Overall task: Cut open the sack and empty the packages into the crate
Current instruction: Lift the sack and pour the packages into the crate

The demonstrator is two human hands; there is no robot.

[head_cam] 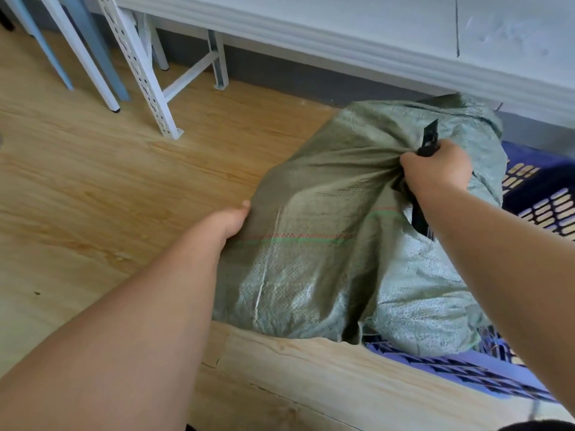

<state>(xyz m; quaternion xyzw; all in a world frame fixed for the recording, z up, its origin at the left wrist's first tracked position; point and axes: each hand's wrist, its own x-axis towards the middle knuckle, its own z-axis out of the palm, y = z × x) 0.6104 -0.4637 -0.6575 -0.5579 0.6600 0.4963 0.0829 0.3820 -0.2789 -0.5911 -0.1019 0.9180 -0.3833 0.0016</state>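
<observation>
Your left hand [231,220] pinches the left edge of the woven green plastic sack [326,244] lying over the blue latticed plastic crate [544,206], your right hand's [437,171] grip bunching its cloth around a black-handled cutter [429,141].

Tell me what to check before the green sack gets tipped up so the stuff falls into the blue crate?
1. Left hand holds the sack edge: ok.
2. Right hand grips bunched cloth: ok.
3. Black cutter in the right hand, blade retracted: cannot tell.
4. Sack lies over the crate: ok, partly, its left part over the floor.
5. Sack cut open: cannot tell.
6. Packages out: cannot tell, none visible.
</observation>
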